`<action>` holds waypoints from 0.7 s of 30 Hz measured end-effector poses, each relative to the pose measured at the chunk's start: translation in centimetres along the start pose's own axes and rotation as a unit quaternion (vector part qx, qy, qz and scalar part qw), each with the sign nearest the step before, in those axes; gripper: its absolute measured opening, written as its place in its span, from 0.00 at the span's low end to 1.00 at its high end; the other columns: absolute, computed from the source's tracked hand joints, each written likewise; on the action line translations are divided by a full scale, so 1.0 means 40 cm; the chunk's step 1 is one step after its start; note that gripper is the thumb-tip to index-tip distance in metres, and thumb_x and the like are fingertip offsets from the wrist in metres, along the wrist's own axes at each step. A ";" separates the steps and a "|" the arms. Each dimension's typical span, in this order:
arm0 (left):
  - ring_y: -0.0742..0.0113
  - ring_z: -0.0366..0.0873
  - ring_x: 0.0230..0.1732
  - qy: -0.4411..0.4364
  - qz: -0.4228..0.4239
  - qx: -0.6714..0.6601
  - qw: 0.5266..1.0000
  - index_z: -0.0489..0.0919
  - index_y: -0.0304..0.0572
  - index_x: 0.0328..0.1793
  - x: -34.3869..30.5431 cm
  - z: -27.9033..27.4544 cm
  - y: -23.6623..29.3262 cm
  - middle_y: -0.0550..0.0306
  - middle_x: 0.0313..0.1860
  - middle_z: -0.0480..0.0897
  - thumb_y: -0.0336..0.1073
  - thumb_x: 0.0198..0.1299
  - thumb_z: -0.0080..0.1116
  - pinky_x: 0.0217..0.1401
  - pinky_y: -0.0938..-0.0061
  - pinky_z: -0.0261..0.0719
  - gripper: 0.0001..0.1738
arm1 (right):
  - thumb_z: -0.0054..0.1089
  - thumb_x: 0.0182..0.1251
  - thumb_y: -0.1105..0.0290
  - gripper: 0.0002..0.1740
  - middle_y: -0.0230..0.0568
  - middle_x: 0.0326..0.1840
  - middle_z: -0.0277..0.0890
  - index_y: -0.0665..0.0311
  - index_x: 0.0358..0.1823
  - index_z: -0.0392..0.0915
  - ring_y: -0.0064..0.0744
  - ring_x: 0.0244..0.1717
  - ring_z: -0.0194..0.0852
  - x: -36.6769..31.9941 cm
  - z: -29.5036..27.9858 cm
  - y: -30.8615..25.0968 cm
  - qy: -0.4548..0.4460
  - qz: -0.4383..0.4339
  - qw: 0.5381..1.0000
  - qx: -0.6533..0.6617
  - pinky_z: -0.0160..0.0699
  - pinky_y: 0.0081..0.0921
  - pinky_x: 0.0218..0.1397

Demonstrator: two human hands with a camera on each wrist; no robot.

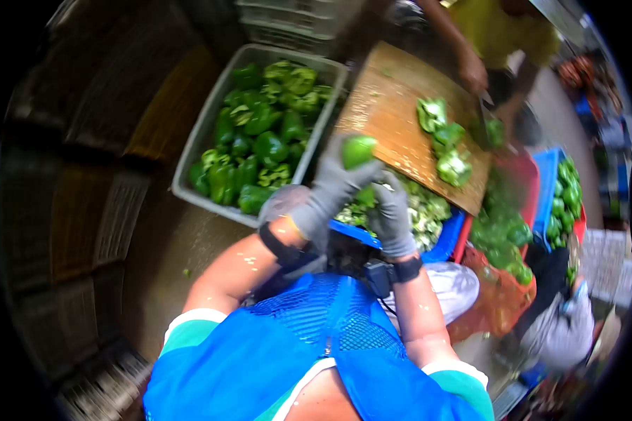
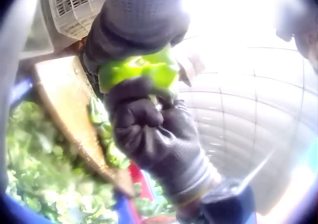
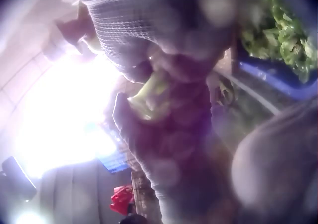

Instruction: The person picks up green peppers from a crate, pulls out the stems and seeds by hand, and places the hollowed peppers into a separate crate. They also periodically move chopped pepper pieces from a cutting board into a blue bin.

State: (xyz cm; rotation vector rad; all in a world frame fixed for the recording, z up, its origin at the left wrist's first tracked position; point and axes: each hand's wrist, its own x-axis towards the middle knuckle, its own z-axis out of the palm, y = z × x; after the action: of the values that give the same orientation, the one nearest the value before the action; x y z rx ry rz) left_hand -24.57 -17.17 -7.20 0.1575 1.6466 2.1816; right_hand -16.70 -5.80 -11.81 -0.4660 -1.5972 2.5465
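A green bell pepper (image 1: pixel 359 151) is in my gloved left hand (image 1: pixel 333 189), its rounded side showing past the fingers. Against its near side, my gloved right hand (image 1: pixel 392 214) has its fingers curled. In the left wrist view the bright green pepper (image 2: pixel 139 72) sits between the two hands, the right fingers (image 2: pixel 141 117) bunched at its lower edge. Between the gloves in the right wrist view shows a pale green part of the pepper (image 3: pixel 151 99). Both hands are above a blue crate (image 1: pixel 358 234) of cut green pieces (image 1: pixel 428 210).
To the left stands a grey crate (image 1: pixel 189 165) full of green peppers. A wooden cutting board (image 1: pixel 379 98) with cut peppers (image 1: pixel 451 140) lies ahead. Across it, another person (image 1: pixel 502 31) holds a knife (image 1: pixel 482 119). At right are a red net bag (image 1: pixel 488 298) and a light blue crate (image 1: pixel 544 186).
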 end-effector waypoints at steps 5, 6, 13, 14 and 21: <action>0.66 0.79 0.28 0.100 -0.102 -0.308 0.941 0.76 0.47 0.40 0.201 -0.198 -0.014 0.59 0.28 0.79 0.36 0.54 0.68 0.31 0.71 0.82 0.11 | 0.54 0.60 0.78 0.08 0.35 0.38 0.76 0.63 0.42 0.73 0.22 0.29 0.75 -0.013 -0.090 -0.052 0.046 0.074 0.960 0.264 0.81 0.17 0.30; 0.67 0.80 0.32 0.086 -0.069 -0.226 0.968 0.74 0.44 0.47 0.230 -0.242 0.020 0.58 0.33 0.80 0.36 0.54 0.69 0.34 0.72 0.83 0.18 | 0.56 0.61 0.75 0.10 0.36 0.41 0.76 0.63 0.44 0.73 0.22 0.30 0.76 -0.021 -0.107 -0.087 0.054 0.130 0.988 0.066 0.79 0.17 0.29; 0.53 0.57 0.74 -0.004 0.001 0.324 0.946 0.55 0.33 0.75 0.213 -0.219 0.080 0.37 0.75 0.57 0.51 0.53 0.68 0.71 0.66 0.62 0.51 | 0.58 0.53 0.70 0.24 0.52 0.51 0.76 0.61 0.55 0.74 0.54 0.49 0.76 0.144 -0.519 -0.098 0.306 -0.100 0.660 -0.679 0.76 0.40 0.54; 0.54 0.63 0.70 -0.059 -0.030 0.270 0.961 0.60 0.32 0.73 0.201 -0.188 0.047 0.39 0.71 0.64 0.50 0.53 0.68 0.68 0.67 0.66 0.47 | 0.59 0.53 0.70 0.24 0.53 0.50 0.76 0.62 0.55 0.73 0.54 0.49 0.77 0.182 -0.605 -0.059 0.314 -0.130 0.657 -0.673 0.76 0.40 0.54; 0.61 0.76 0.53 -0.160 -0.255 0.023 0.953 0.54 0.51 0.77 0.097 0.096 -0.166 0.46 0.58 0.75 0.40 0.53 0.71 0.47 0.66 0.79 0.48 | 0.62 0.53 0.67 0.24 0.54 0.47 0.78 0.67 0.53 0.73 0.48 0.48 0.77 0.032 -0.385 -0.038 0.190 -0.015 0.925 -0.328 0.76 0.36 0.52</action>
State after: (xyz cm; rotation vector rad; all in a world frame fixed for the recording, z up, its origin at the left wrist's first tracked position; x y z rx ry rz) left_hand -25.23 -10.76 -12.91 0.0792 1.3682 1.6339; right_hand -13.27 8.47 -16.91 -0.9098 -2.2131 1.6833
